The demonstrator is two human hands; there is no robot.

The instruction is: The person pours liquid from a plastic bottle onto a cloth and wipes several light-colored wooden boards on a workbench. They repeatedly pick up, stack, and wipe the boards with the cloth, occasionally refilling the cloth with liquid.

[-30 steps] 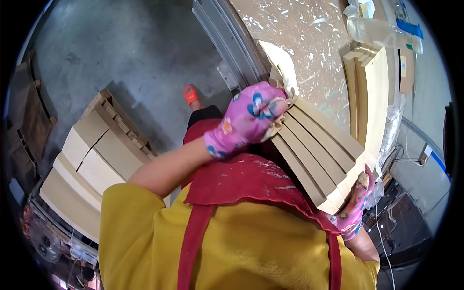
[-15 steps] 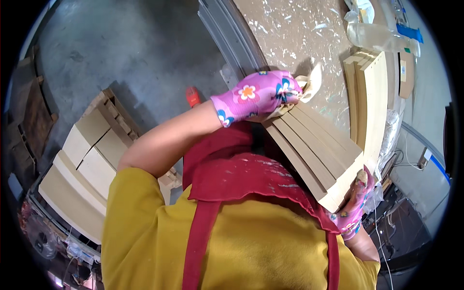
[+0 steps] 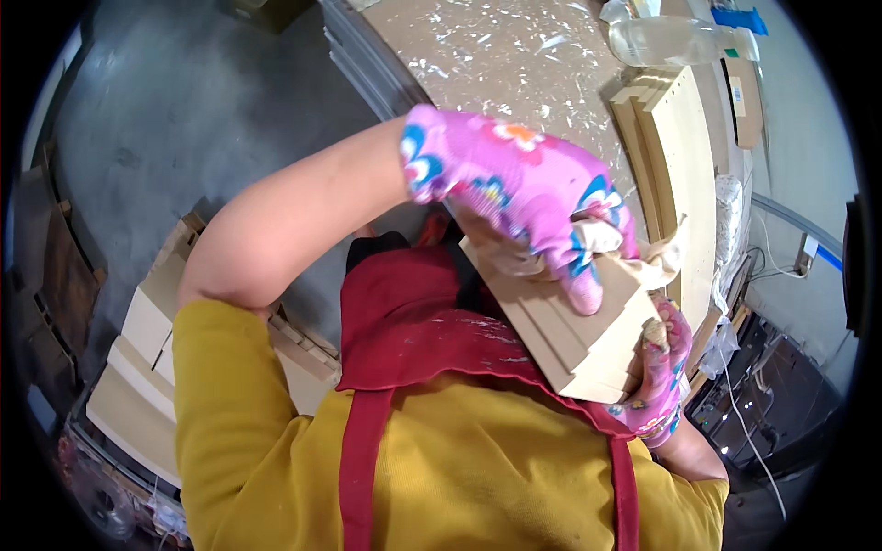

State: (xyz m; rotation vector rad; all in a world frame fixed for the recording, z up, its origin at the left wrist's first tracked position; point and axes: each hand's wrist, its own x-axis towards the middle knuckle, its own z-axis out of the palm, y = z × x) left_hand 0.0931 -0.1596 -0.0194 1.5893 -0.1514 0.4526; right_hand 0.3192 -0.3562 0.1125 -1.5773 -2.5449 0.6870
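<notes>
My left hand (image 3: 524, 197), in a pink flowered glove, is closed on a crumpled pale cloth (image 3: 648, 262) and presses it onto the top of a bundle of beige wooden strips (image 3: 574, 331). The bundle slants up from my chest toward the bench. My right hand (image 3: 657, 390), in the same kind of glove, grips the bundle's near end from below and is partly hidden behind it. I wear a yellow top and a red apron.
A paint-speckled workbench (image 3: 478, 55) lies ahead, with upright beige boards (image 3: 684, 156) and a clear plastic bottle (image 3: 666, 39) on it. More beige boards (image 3: 138, 367) are stacked on the grey floor to my left. Cables (image 3: 767, 266) hang at the right.
My left hand with the cloth has slid down the strips from their far end toward the near end. The bundle now sits closer to me, and my right hand keeps its grip.
</notes>
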